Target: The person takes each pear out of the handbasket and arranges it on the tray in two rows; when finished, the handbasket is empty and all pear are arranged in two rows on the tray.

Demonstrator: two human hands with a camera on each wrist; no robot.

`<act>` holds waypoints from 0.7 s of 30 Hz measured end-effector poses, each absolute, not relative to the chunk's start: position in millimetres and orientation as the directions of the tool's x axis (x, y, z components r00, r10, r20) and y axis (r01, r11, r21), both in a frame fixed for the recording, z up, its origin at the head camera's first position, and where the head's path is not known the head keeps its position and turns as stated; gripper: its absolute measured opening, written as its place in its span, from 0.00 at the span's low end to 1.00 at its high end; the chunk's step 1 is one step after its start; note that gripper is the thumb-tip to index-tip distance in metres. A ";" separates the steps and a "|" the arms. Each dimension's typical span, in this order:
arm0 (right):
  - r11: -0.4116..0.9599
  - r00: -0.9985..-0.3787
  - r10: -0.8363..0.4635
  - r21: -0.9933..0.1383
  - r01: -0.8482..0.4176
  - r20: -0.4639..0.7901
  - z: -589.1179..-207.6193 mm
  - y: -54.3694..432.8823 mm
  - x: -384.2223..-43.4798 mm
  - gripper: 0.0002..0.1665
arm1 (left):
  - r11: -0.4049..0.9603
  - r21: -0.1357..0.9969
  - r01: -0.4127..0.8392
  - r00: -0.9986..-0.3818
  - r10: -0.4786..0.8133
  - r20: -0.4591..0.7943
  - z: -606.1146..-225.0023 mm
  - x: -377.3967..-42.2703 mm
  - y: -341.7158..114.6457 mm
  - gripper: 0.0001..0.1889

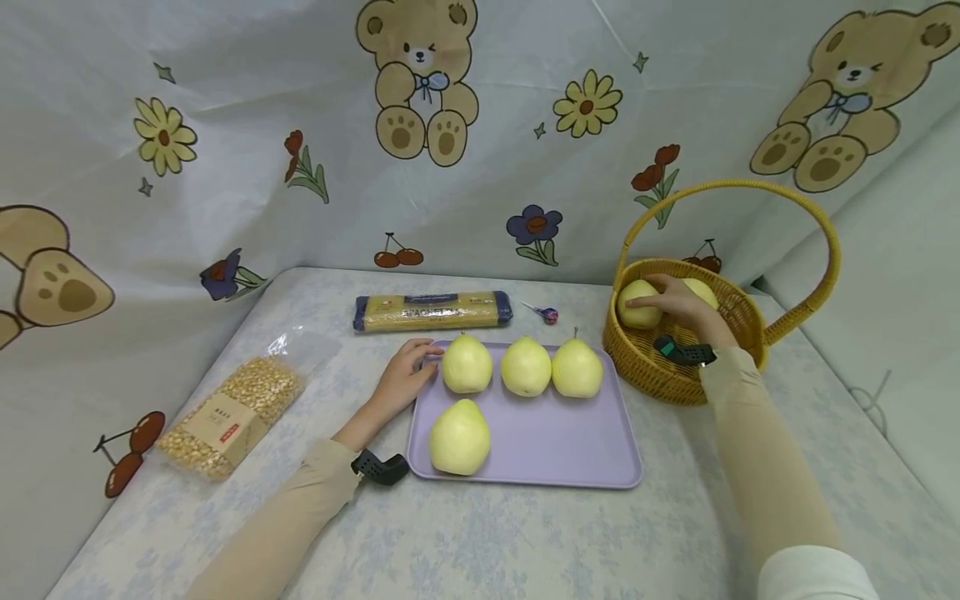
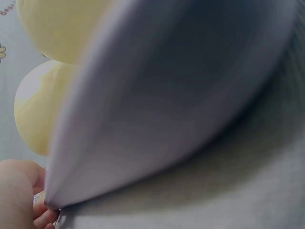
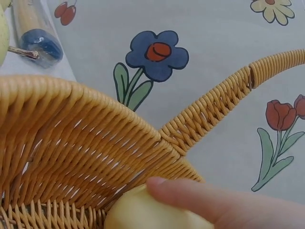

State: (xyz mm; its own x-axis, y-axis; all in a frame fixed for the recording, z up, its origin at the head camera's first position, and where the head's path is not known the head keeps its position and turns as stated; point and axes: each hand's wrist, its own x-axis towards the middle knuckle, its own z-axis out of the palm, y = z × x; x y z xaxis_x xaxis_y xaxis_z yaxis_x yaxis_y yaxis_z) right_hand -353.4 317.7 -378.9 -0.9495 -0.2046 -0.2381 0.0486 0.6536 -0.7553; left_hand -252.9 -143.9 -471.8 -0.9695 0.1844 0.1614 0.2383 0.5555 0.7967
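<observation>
A lilac tray (image 1: pixel 555 442) bears three yellow-green pears in a back row and one larger pear (image 1: pixel 460 437) at its front left. My left hand (image 1: pixel 403 379) holds the tray's left rim near the back corner, next to the leftmost back pear (image 1: pixel 467 364). In the left wrist view its fingers (image 2: pixel 45 218) curl at the tray's edge. To the right stands a wicker basket (image 1: pixel 652 379) with an arched handle. Reaching inside it, my right hand (image 1: pixel 681 305) grips a pear (image 1: pixel 637 305); the thumb (image 3: pixel 167 187) lies over the fruit. Another pear (image 1: pixel 702 292) sits behind that hand, partly hidden.
Behind the tray lie a spaghetti packet (image 1: pixel 432 312) and a wrapped lollipop (image 1: pixel 550 316). A clear bag of corn kernels (image 1: pixel 232 417) rests at the left. The basket's tall handle (image 1: pixel 828 250) arches above the right forearm. A printed cloth (image 1: pixel 480 217) hangs behind the table.
</observation>
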 end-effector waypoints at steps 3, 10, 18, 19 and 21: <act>0.622 -0.960 -0.161 -0.779 0.083 -0.231 -376.6 317.2 -351.8 0.54 | 0.556 0.796 0.239 -0.969 0.188 0.160 -471.9 -253.3 -142.3 0.14; 0.528 -0.983 -0.087 -0.844 0.091 -0.160 -361.7 309.5 -345.6 0.52 | 0.556 0.798 0.234 -0.970 0.186 0.155 -469.5 -252.8 -141.2 0.14; 0.585 -0.994 -0.017 -0.807 0.080 -0.110 -344.5 298.6 -326.3 0.55 | 0.562 0.793 0.235 -0.970 0.184 0.157 -470.9 -252.2 -142.9 0.14; 0.594 -0.995 -0.006 -0.800 0.079 -0.103 -342.8 297.6 -322.7 0.55 | 0.563 0.791 0.237 -0.970 0.186 0.158 -471.2 -252.2 -143.3 0.14; 0.592 -0.995 0.010 -0.802 0.082 -0.095 -339.4 295.3 -315.5 0.55 | 0.562 0.793 0.236 -0.970 0.187 0.157 -471.3 -252.1 -144.1 0.14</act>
State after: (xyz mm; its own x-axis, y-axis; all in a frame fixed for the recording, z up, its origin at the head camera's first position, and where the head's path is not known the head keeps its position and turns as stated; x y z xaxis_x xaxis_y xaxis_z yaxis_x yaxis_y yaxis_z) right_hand -315.5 295.3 -339.4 -0.9955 0.0101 -0.0946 0.0822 0.5918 -0.8019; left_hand -252.1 -144.1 -471.3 -0.9698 0.1866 0.1570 0.2365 0.5621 0.7925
